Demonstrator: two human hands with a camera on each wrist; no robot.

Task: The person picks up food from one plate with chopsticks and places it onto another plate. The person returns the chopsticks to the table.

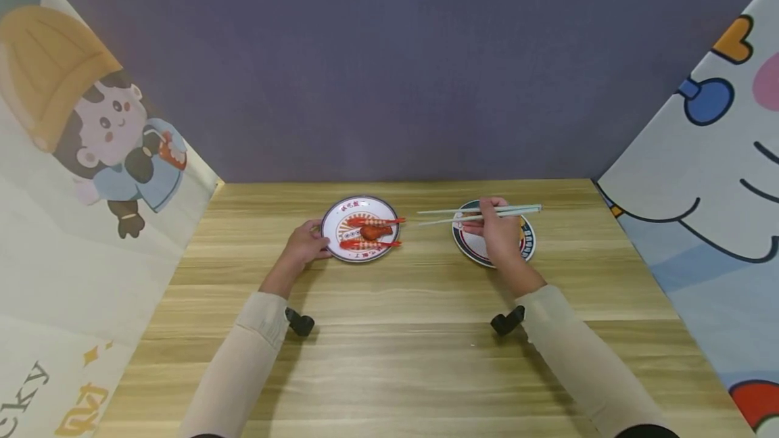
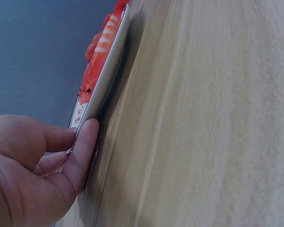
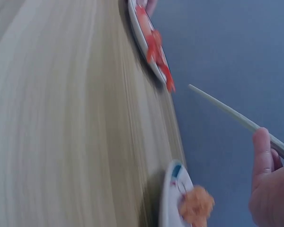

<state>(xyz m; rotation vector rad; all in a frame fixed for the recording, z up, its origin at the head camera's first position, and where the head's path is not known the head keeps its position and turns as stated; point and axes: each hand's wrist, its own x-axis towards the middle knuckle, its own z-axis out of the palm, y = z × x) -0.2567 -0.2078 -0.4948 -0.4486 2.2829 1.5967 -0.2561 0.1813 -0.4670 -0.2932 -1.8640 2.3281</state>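
In the head view, my left hand point(image 1: 304, 243) pinches the left rim of a white plate point(image 1: 331, 230) with a dark edge. Two red-and-white shrimp point(image 1: 368, 245) lie on it, with a browned drumstick-like piece point(image 1: 375, 232) between them. The left wrist view shows thumb and fingers on either side of the rim. My right hand point(image 1: 500, 238) holds a pair of pale chopsticks point(image 1: 525, 209) over a second plate point(image 1: 477, 257), tips apart and pointing left. That plate carries an orange-brown crumbly piece point(image 3: 197, 206), seen in the right wrist view; my hand partly hides it from above.
Both plates stand toward the back of a wood-grain table point(image 1: 402, 357), with a gap between them. A dark blue-grey panel point(image 1: 402, 73) rises behind. Side panels with cartoon prints flank the table at left and right.
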